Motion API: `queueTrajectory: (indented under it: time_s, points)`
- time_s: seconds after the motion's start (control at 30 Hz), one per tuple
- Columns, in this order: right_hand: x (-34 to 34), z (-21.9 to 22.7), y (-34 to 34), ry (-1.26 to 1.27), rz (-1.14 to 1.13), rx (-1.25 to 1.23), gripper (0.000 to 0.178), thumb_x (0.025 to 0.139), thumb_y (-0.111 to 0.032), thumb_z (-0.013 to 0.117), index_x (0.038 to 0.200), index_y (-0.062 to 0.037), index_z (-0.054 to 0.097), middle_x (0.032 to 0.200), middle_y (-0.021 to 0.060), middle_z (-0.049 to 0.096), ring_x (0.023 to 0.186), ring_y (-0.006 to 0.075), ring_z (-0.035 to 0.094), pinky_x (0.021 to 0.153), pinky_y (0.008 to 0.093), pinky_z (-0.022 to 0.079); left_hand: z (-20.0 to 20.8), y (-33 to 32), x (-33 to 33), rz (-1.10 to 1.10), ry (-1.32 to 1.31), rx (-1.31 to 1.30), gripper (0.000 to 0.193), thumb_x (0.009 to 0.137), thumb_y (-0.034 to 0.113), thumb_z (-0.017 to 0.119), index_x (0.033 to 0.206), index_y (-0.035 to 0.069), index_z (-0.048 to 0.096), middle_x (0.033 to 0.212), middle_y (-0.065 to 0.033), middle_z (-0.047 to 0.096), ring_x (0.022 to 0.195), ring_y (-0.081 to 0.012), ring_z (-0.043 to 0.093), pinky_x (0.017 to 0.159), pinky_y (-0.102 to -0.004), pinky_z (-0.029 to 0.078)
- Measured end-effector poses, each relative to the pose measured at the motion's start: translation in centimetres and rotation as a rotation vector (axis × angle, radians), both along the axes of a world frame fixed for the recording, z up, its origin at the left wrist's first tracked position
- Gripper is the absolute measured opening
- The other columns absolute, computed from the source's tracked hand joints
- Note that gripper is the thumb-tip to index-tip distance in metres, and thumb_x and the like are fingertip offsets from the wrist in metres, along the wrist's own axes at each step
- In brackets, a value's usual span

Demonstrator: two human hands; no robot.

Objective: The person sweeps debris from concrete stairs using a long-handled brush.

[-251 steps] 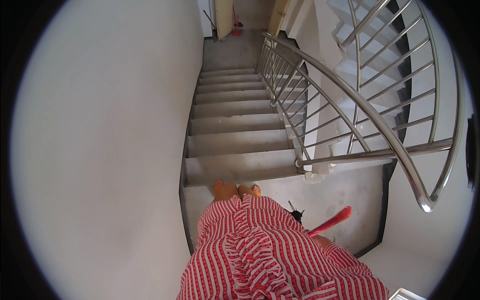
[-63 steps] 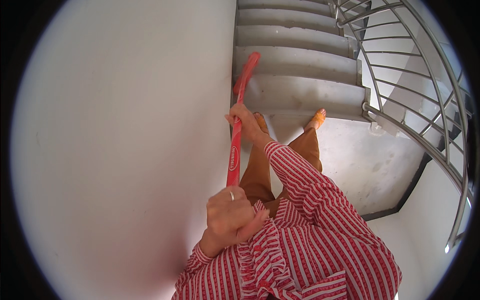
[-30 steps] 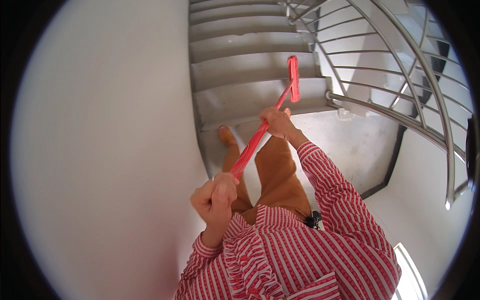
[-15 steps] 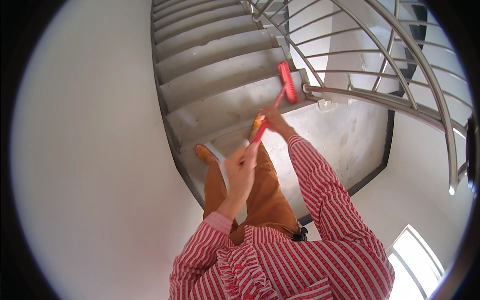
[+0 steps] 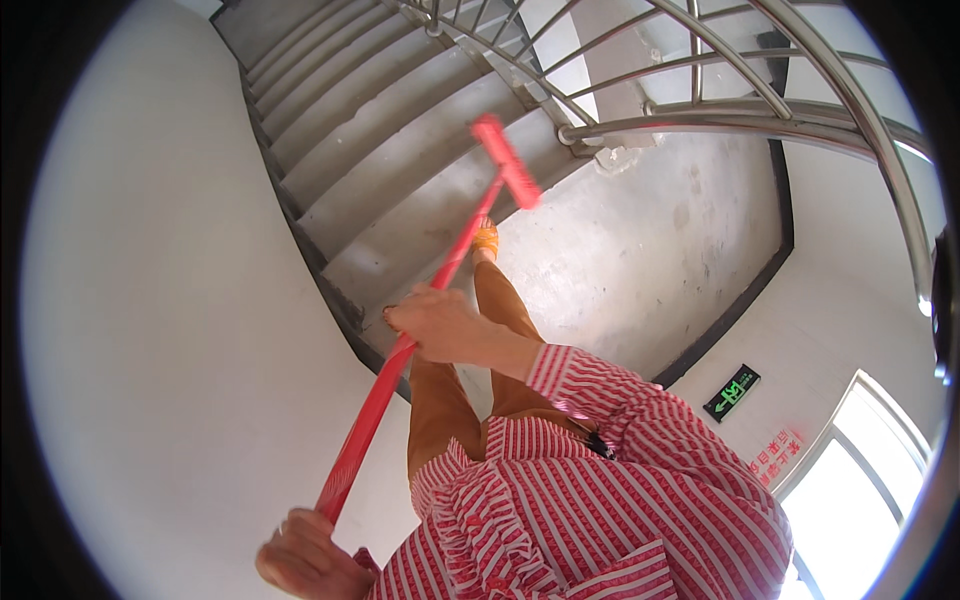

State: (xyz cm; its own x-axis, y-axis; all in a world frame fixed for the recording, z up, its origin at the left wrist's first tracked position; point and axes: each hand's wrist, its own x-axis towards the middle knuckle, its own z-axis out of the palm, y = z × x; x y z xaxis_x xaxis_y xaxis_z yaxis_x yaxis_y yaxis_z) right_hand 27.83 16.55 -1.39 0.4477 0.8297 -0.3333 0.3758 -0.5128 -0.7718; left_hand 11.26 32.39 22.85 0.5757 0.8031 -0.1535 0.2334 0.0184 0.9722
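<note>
A red long-handled floor brush [image 5: 372, 425] runs slantwise across the view. Its narrow brush head [image 5: 507, 162] is smeared by motion and shows in front of the grey stair steps; I cannot tell if it touches them. My left hand [image 5: 312, 556] is closed round the lower end of the handle, near the left wall. Further up the handle, my right hand [image 5: 447, 324] grips it in front of my legs. Striped red and white sleeves cover my arms. One foot in an orange shoe [image 5: 485, 238] shows beyond my right hand, beside the steps.
The steps [image 5: 400, 150] run toward the far left along a white wall [image 5: 150, 300]. Metal railing [image 5: 870, 110] curves round the upper right. A grey landing floor [image 5: 660, 240] lies to the right, with a bright window [image 5: 850, 500] and a green exit sign [image 5: 731, 393] near it.
My left hand has swung down and left with the handle's end, and my right hand has moved left. More of the handle shows. The view has turned, shifting stairs and railing leftward.
</note>
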Motion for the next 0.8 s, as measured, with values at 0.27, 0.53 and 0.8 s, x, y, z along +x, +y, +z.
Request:
queueTrajectory:
  time_s: [0.27, 0.53, 0.8]
  points:
    - [0.8, -3.0, -8.9, 0.014, -0.496, -0.113, 0.012, 0.076, -0.007, 0.073, 0.083, -0.0124, 0.065, 0.084, 0.0077, 0.068, 0.089, 0.0331, 0.067, 0.073, 0.0458, 0.054, -5.7, -0.8, 8.1, -0.551, -0.125, -0.285, 0.043, 0.094, 0.016, 0.070, 0.062, 0.003, 0.045, 0.056, -0.0049, 0.048, 0.052, -0.0218, 0.049, 0.058, -0.0417, 0.052]
    - [1.8, -0.5, -0.6, 0.086, -0.507, 0.137, 0.013, 0.077, -0.009, 0.071, 0.078, -0.0099, 0.058, 0.078, 0.0094, 0.061, 0.083, 0.0323, 0.065, 0.070, 0.0454, 0.052, -0.2, 1.4, 9.2, -0.805, -0.302, 0.030, 0.032, 0.085, 0.009, 0.071, 0.061, 0.004, 0.050, 0.054, -0.0061, 0.054, 0.046, -0.0212, 0.052, 0.060, -0.0433, 0.058]
    - [4.3, -10.9, -2.9, -0.005, -0.449, 0.052, 0.008, 0.076, -0.011, 0.069, 0.080, -0.0129, 0.063, 0.082, 0.0061, 0.067, 0.088, 0.0308, 0.066, 0.074, 0.0453, 0.055, -5.3, -1.8, 13.4, -0.574, 0.054, -0.049, 0.031, 0.095, 0.008, 0.064, 0.068, 0.001, 0.051, 0.060, -0.0028, 0.052, 0.053, -0.0140, 0.047, 0.056, -0.0336, 0.044]
